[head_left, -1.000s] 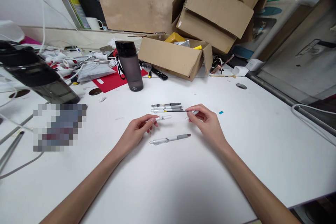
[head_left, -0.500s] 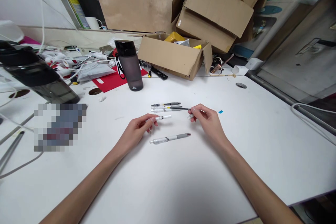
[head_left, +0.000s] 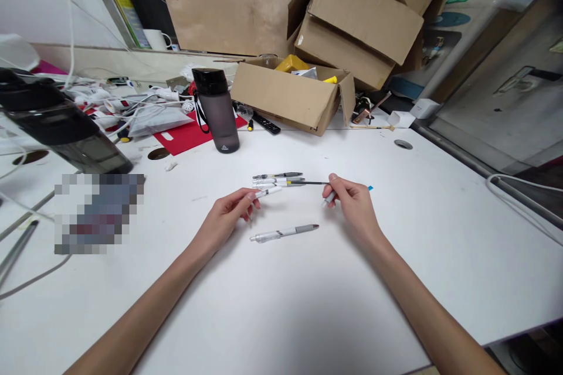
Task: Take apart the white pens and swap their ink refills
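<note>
Pinched in my left hand is a white pen barrel, its free end pointing right. My right hand grips the end of a thin dark pen refill between thumb and finger. The refill reaches left, with a yellow part near its far end. A short grey pen grip also sits in the right fingers, tilted down. Beyond the hands lie a pen with a dark tip and another grey-and-clear pen, partly behind the refill. A white pen with a grey grip lies nearer me.
A dark water bottle stands behind on the white table. An open cardboard box is at the back. Another bottle leans at left, near tangled cables. A small blue scrap lies by my right hand.
My right hand has moved a little right, carrying the refill and the grey grip. My left hand has shifted slightly left, and the barrel's free end tilts up more.
</note>
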`<state>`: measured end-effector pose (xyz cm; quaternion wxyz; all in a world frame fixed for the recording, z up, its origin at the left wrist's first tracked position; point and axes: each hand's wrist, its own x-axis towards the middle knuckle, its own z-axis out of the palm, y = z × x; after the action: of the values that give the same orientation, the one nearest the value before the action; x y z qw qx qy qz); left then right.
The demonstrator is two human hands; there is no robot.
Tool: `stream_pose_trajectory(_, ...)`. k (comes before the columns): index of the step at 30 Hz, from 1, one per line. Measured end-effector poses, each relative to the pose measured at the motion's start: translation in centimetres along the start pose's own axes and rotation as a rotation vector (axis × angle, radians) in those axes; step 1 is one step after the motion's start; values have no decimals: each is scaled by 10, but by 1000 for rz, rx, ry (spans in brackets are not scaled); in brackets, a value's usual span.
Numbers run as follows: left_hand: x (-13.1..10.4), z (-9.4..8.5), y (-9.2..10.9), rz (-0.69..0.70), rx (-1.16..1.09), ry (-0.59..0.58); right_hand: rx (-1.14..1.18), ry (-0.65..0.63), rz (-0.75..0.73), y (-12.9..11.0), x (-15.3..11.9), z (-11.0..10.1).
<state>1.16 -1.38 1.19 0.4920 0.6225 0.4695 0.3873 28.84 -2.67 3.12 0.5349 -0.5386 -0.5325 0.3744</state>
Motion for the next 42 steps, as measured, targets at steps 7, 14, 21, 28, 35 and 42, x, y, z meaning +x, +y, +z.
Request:
stream_pose_trajectory(7, -1, 0, 2, -36, -102, 36, -15, 12, 7, 1, 1, -1)
stream_pose_trajectory(14, -1, 1, 3, -10, -82, 25, -25, 4, 2, 1, 0, 0)
stream_pose_trajectory(21, 0, 1, 2, 6, -23, 5, -64, -34, -15, 1, -1, -1)
stream_pose_trajectory(28, -2, 2, 4, 21, 64, -23, -143, -177, -162, -1, -7, 8)
stream_pose_trajectory(35, -5, 4, 12, -4, 87, -58, -109, -203, -95, 0, -10, 13)
stream_pose_trajectory(42, -4, 3, 11, -14, 99, -64, -85, -215, -22, -3, -10, 15)
